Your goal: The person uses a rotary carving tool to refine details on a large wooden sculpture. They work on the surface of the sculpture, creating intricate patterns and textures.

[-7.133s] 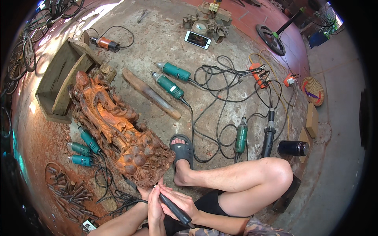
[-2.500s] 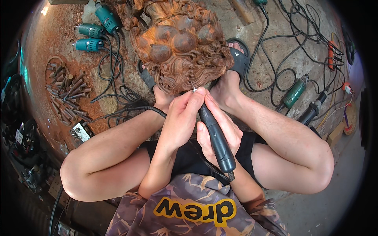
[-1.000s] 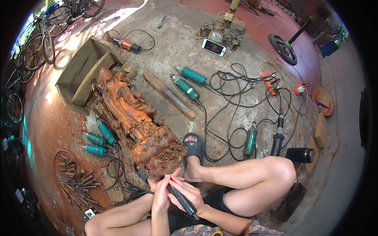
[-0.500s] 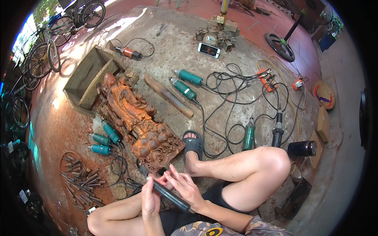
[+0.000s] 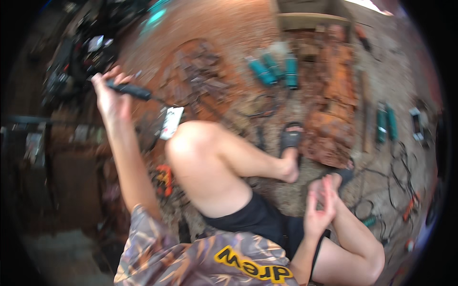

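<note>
My left hand [image 5: 112, 100] is raised out to the left, its fingers closed around a slim black handpiece [image 5: 135, 91]. A thin dark cord or shaft seems to run from the handpiece's right end toward my left knee, though blur hides the detail. Beneath it, by the knee, is a white card-like thing [image 5: 171, 122] with dark marks. My right hand [image 5: 322, 207] is held over my right lower leg, fingers stretched out and nothing visible in it. An orange-brown carved wooden figure [image 5: 334, 90] lies on the ground beyond my feet.
Several dark metal bits [image 5: 200, 71] lie heaped beyond my left knee. Teal power tools [image 5: 269, 69] lie beside the carving, and more teal tools [image 5: 386, 123] to its right. A wooden box [image 5: 312, 21] stands at the back. Black cords [image 5: 396, 167] tangle at right. Dark clutter fills the left.
My view has swung to the left. My left hand has carried the black handpiece from in front of me out to the left, and my right hand has come away from it.
</note>
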The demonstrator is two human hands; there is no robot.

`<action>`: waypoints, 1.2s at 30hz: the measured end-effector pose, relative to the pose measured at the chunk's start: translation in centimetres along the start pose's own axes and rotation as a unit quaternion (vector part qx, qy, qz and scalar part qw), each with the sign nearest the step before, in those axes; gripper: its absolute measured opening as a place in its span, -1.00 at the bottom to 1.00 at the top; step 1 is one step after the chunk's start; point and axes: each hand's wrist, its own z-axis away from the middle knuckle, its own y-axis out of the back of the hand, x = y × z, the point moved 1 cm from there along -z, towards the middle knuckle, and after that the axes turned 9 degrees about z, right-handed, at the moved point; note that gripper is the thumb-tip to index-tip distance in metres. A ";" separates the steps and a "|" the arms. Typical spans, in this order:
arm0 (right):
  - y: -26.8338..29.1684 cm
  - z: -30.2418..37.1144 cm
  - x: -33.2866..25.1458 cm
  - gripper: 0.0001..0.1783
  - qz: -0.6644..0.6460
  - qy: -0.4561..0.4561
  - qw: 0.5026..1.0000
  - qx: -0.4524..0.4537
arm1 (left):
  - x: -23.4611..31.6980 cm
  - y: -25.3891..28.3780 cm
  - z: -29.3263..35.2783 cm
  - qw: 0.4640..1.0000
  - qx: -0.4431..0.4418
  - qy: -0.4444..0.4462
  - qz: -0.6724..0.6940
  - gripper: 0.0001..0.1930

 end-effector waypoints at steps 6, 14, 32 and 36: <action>-1.2 -0.6 -0.1 -0.54 0.008 0.000 0.999 -0.034 | -4.4 19.3 10.4 0.767 0.220 0.116 -0.591 -0.65; -1.5 -1.6 -0.2 -0.55 0.078 0.045 0.993 -0.076 | -15.3 31.7 22.3 0.535 0.124 0.241 -0.801 -0.63; -2.6 -2.8 -2.7 -0.53 0.160 0.066 0.982 -0.080 | -16.7 34.2 18.2 0.339 0.052 0.316 -0.885 -0.76; -1.7 -3.0 -2.2 -0.54 0.158 0.085 0.982 -0.062 | -16.3 33.8 15.4 0.354 0.069 0.378 -0.853 -0.66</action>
